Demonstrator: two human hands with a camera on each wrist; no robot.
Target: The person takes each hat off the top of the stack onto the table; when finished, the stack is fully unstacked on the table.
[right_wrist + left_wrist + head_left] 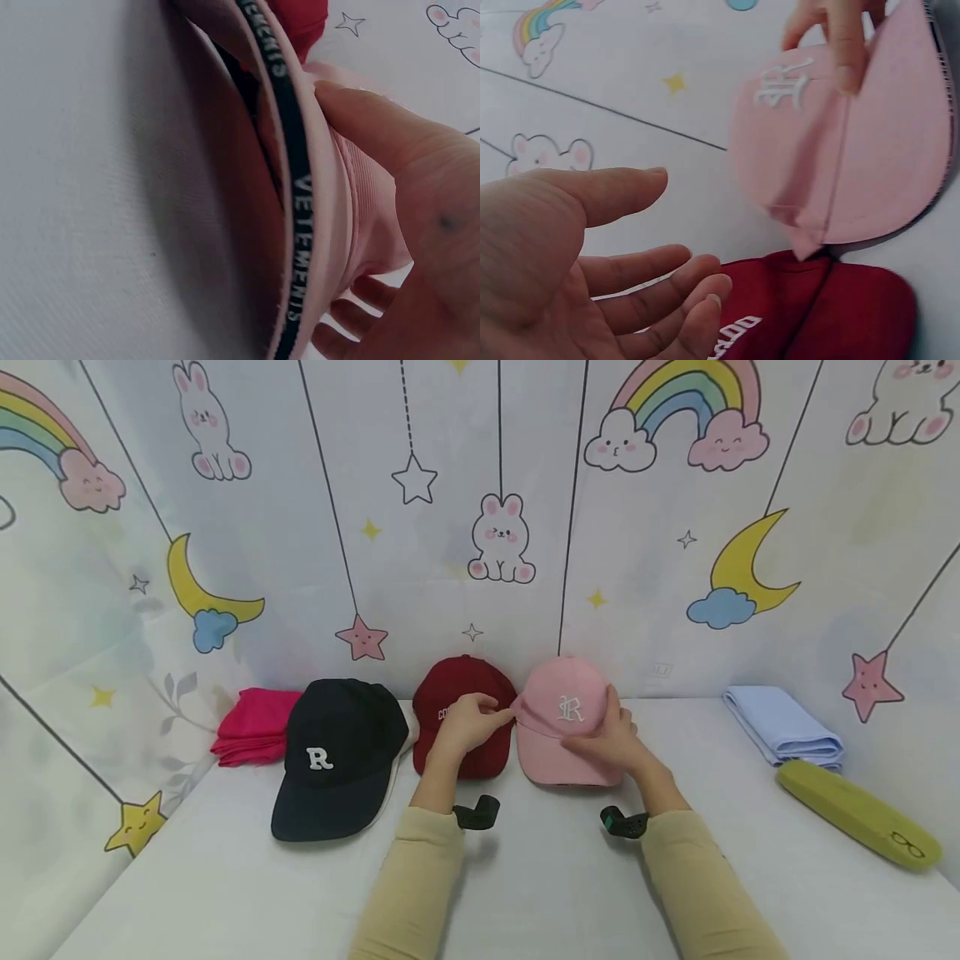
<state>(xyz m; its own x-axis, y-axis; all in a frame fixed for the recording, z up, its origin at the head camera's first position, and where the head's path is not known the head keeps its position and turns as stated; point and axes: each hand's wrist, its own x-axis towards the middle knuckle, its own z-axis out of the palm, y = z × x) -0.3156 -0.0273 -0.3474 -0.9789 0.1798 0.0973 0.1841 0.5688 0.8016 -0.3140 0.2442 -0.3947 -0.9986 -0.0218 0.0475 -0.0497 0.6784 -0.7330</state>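
Note:
My right hand [618,742] grips the pink cap [551,722] by its right side, thumb on the front above the brim, fingers behind the crown. The cap bears a white letter. In the right wrist view, its brim edge [298,187] shows a dark lettered band. My left hand [468,727] is held in front of the dark red cap [459,678], fingers loosely bent and nothing between them. Its fingertips reach toward the pink cap's left edge in the head view; the left wrist view shows a gap between that hand [577,247] and the pink cap [780,150].
On the left stand a black cap [341,727] with a white R and a cream edge [411,727] behind it, beside folded bright pink cloth [253,727]. Folded light blue cloth [783,722] and a green glasses case [855,814] lie at the right. A patterned curtain [652,568] hangs behind.

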